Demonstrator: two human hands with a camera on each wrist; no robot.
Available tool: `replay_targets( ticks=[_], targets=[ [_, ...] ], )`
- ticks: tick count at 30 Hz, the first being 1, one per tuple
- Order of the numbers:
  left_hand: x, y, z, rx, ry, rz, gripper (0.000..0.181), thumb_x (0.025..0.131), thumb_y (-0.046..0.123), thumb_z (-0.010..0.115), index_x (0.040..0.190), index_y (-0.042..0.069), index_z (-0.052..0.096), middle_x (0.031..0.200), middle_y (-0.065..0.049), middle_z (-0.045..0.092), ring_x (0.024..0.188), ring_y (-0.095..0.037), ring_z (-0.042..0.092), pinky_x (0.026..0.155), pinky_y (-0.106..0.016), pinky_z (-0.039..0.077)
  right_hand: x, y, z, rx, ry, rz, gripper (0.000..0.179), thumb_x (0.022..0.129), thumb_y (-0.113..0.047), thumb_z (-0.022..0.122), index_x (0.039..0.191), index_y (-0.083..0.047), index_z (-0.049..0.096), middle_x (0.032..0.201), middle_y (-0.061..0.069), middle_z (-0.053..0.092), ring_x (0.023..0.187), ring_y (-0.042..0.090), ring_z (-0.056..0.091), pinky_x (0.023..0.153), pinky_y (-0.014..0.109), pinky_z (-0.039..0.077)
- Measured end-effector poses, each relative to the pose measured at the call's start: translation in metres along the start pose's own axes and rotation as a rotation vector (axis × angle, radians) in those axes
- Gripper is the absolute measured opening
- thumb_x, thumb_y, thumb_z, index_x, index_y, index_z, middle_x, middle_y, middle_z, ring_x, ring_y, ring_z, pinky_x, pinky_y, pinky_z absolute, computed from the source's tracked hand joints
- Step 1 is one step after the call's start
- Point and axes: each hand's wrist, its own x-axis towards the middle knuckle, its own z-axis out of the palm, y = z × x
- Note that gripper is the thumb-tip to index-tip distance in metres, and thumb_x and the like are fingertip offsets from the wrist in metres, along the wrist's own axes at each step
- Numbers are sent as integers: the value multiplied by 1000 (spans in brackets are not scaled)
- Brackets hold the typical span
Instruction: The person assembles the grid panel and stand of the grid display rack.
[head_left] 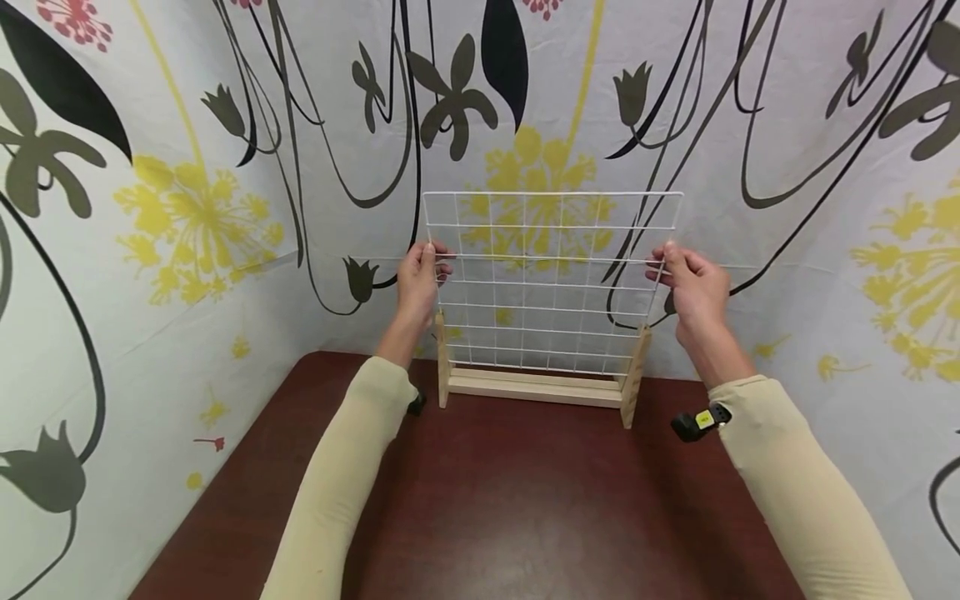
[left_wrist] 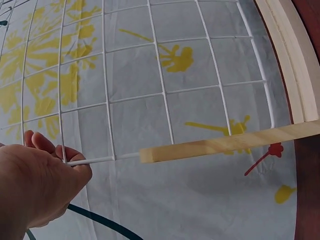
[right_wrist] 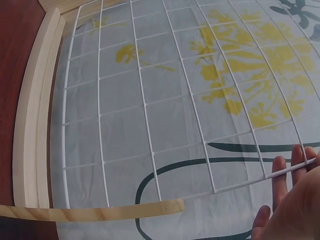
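Note:
A white wire grid panel (head_left: 555,268) stands between the two uprights of a pale wooden stand (head_left: 534,388). My left hand (head_left: 422,275) pinches the panel's left edge wire, thumb in front and fingers behind. At the opposite edge, my right hand (head_left: 693,279) pinches the wire at about the same height. Both hands are above the tops of the uprights. In the left wrist view, the grid's side wire meets the end of a wooden upright (left_wrist: 230,142). The right wrist view shows the other upright (right_wrist: 95,212) along the panel's side, with the grid's lower wire close to the wooden base bar (right_wrist: 35,110).
The stand rests on a dark red-brown table (head_left: 510,492), near its back edge. A white cloth (head_left: 360,167) printed with flowers hangs close behind and to both sides. A black device with a yellow label (head_left: 703,419) is strapped at the right wrist.

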Motion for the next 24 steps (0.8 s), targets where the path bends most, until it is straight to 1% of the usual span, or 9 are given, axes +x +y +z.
replay_targets(
  ticks=[2, 4, 7, 8, 9, 12, 15, 18, 24],
  targets=[
    [0, -2, -3, 4, -5, 6, 25, 115, 24, 43, 103, 12, 61, 119, -23, 72, 81, -16, 64, 89, -47, 49, -1, 1, 1, -7, -2, 8, 28, 101, -34, 72, 109, -9, 79, 89, -12, 81, 81, 6, 79, 88, 18, 56],
    [0, -5, -4, 2, -8, 12, 25, 115, 24, 43, 103, 13, 62, 116, -18, 74, 82, -16, 65, 93, -52, 49, -2, 2, 1, -20, -2, 16, 28, 101, -35, 71, 109, -10, 80, 89, -13, 81, 81, 5, 79, 79, 17, 55],
    [0, -8, -3, 2, -11, 21, 25, 115, 23, 43, 103, 12, 62, 116, -16, 75, 83, -15, 67, 97, -57, 49, -4, 3, -2, -37, 3, 37, 26, 101, -37, 71, 108, -14, 80, 87, -15, 81, 81, 3, 78, 66, 17, 49],
    [0, -9, -2, 3, -13, 24, 25, 115, 23, 43, 104, 12, 62, 116, -15, 75, 84, -16, 68, 98, -57, 50, -5, 3, -3, -29, 2, 45, 25, 101, -37, 72, 107, -14, 80, 87, -15, 81, 80, 3, 78, 62, 17, 47],
    [0, -9, 0, 3, -16, 27, 26, 115, 23, 43, 105, 10, 63, 116, -15, 75, 86, -18, 69, 100, -58, 50, -5, 3, -5, -11, -1, 47, 24, 102, -35, 72, 106, -14, 81, 87, -14, 82, 80, 4, 79, 61, 17, 47],
    [-1, -10, 4, 18, -30, 33, 29, 115, 25, 43, 110, 5, 63, 125, -23, 73, 96, -26, 73, 103, -58, 51, -6, 3, -10, 23, -10, 59, 22, 102, -33, 72, 104, -13, 81, 86, -11, 82, 77, 4, 78, 57, 17, 48],
    [-2, -11, 5, 32, -38, 32, 32, 115, 26, 42, 115, 1, 62, 129, -25, 72, 107, -38, 73, 105, -59, 50, -7, 3, -14, 25, -23, 74, 22, 102, -33, 72, 104, -12, 81, 86, -11, 82, 76, 5, 78, 56, 17, 48],
    [-3, -12, 3, 38, -24, 24, 32, 115, 26, 42, 115, 1, 63, 128, -24, 72, 113, -45, 71, 104, -58, 51, -8, 5, -14, 16, -39, 96, 24, 102, -34, 72, 106, -13, 81, 86, -11, 82, 77, 5, 78, 57, 17, 49],
    [-3, -15, -3, 38, -38, 17, 30, 116, 27, 42, 113, 7, 64, 130, -22, 72, 118, -48, 68, 105, -56, 50, -7, 9, -13, 51, -79, 101, 30, 97, -38, 76, 108, -10, 80, 89, -8, 82, 80, 6, 79, 61, 19, 58]
  ],
)
